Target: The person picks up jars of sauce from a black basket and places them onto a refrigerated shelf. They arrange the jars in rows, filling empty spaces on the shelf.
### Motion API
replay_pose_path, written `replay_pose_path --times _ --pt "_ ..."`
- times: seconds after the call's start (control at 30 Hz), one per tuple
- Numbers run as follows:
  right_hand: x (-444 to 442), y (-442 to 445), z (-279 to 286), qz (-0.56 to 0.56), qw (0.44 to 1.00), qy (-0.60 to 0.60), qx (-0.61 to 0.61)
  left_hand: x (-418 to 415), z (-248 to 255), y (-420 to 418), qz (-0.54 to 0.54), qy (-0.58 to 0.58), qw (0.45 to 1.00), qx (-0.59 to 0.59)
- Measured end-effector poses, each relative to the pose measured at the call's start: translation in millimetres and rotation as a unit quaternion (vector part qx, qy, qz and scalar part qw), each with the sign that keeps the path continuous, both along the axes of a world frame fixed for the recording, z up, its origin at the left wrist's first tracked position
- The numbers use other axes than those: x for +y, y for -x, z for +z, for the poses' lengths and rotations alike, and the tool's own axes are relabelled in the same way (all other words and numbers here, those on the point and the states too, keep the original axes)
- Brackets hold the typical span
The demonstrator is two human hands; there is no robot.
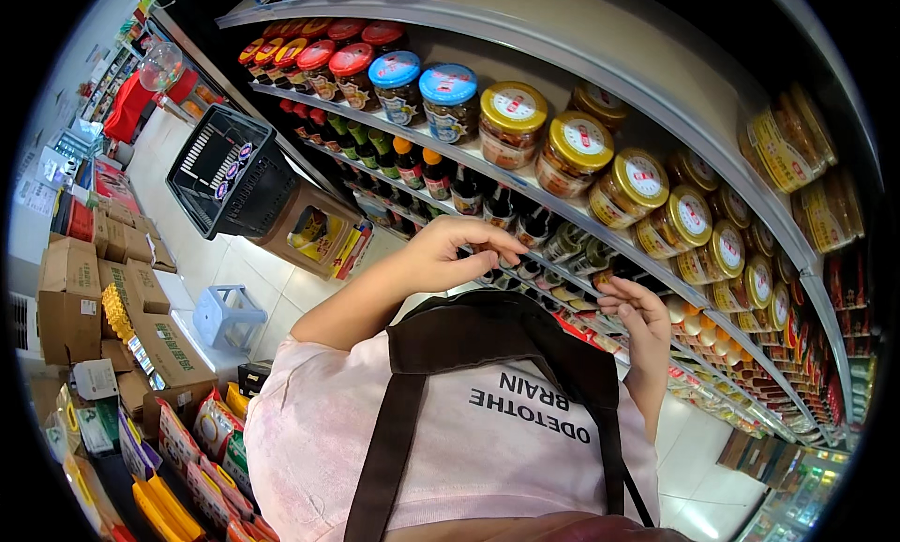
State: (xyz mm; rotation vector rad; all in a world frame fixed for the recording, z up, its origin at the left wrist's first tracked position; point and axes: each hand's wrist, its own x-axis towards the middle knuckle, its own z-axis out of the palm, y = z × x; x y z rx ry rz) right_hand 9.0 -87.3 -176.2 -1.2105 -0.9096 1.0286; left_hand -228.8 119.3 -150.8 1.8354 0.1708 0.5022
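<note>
My left hand point(467, 252) is raised over my chest, its thumb and fingers apart with nothing between them. Behind it are shelf rows of dark sauce bottles point(467, 190). My right hand point(636, 313) is held up with loosely bent fingers and nothing in it. Above the hands runs a shelf of glass jars with gold lids point(583, 134), blue lids point(448, 83) and red lids point(351, 58). I cannot tell whether either hand touches the shelf edge. A dark apron point(457, 345) covers part of my pale printed shirt point(478, 457).
A black shopping basket point(260, 197) rests on a printed carton point(323, 229) at the left. Near it stand a light-blue plastic stool point(228, 317) and stacked cardboard boxes point(70, 296). Bagged goods point(211, 429) fill the lower left. White floor tiles point(696, 464) show at the lower right.
</note>
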Motion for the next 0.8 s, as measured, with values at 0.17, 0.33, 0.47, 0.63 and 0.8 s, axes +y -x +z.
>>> replay_pose_path --times 0.17,0.33,0.47,0.63,0.8 --pt "23.9 10.5 2.6 -0.008 1.000 -0.017 -0.014 28.2 6.1 13.7 0.004 -0.020 0.999 -0.040" --pt "64.7 43.8 17.1 -0.015 0.998 -0.046 -0.036 76.1 16.7 38.8 0.006 -0.071 0.996 -0.059" --pt "100.7 69.6 35.6 0.004 0.996 -0.060 -0.068 110.3 25.0 56.0 0.035 -0.045 0.992 -0.111" --pt "139.6 98.9 82.0 -0.020 0.979 -0.153 -0.132 143.1 68.9 54.3 0.064 -0.094 0.956 -0.269" --pt "167.2 130.7 139.5 -0.076 0.948 -0.203 -0.234 163.6 108.7 41.8 0.076 -0.149 0.932 -0.321"
